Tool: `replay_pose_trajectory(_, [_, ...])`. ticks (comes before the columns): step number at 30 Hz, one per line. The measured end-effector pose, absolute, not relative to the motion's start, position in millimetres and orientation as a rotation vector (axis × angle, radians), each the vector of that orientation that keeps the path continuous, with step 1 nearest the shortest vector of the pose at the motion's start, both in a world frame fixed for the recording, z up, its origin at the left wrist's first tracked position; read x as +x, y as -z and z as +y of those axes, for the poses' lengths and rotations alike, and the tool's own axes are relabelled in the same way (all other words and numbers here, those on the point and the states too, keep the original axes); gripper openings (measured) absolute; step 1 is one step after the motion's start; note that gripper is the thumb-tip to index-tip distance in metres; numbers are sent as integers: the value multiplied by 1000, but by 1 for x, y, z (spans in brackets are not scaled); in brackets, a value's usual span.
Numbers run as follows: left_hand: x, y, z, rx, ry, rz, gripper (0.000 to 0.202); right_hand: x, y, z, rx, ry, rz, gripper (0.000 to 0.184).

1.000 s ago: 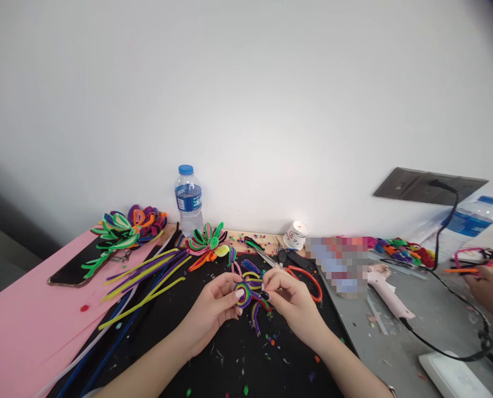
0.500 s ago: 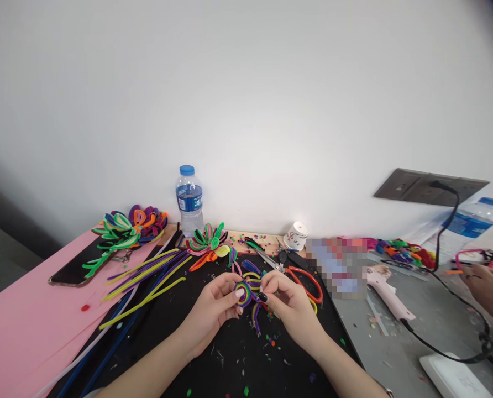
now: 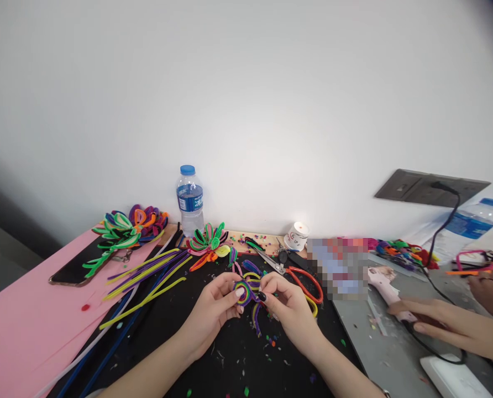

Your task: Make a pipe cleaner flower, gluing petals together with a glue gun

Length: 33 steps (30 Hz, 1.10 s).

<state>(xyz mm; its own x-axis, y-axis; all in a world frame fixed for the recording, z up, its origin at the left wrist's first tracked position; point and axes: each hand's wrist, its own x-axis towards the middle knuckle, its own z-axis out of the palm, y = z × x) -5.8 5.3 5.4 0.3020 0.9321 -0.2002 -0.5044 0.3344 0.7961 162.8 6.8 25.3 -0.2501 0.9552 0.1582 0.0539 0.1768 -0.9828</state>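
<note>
Between thumb and fingers, my left hand (image 3: 214, 308) grips a round coil of pipe cleaner (image 3: 245, 296) in purple, yellow and green rings. My right hand (image 3: 291, 310) pinches the purple pipe cleaner at the coil's right side, its fingertips closed. Looped purple and yellow pipe cleaner pieces (image 3: 256, 320) lie just behind and below the coil; how they join it is partly hidden by my fingers. Beyond my right hand lie red-handled scissors (image 3: 307, 282). A bundle of loose purple and yellow pipe cleaners (image 3: 147, 279) rests to the left on the black mat (image 3: 180, 376).
Pipe cleaner flowers (image 3: 209, 243) and a water bottle (image 3: 190, 202) stand near the wall. A phone (image 3: 74, 268) lies left, a paper cup (image 3: 296, 236) at the back. On the right, a co-worker's hand (image 3: 433, 318) touches a pink glue gun (image 3: 383, 286) with a trailing cable.
A co-worker's hand has come in from the right and reached the glue gun, and its cable has shifted. My own hands and the coil have barely moved.
</note>
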Motion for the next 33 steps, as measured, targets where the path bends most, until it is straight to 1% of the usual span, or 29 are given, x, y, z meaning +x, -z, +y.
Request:
replay_pose_trajectory(24, [1, -6, 0, 590, -1118, 763, 22, 158, -17, 7, -1082, -1231, -1433, 19])
replay_pose_trajectory(33, [1, -4, 0, 596, -1124, 788, 17, 158, -15, 8, -1082, -1267, -1358, 22])
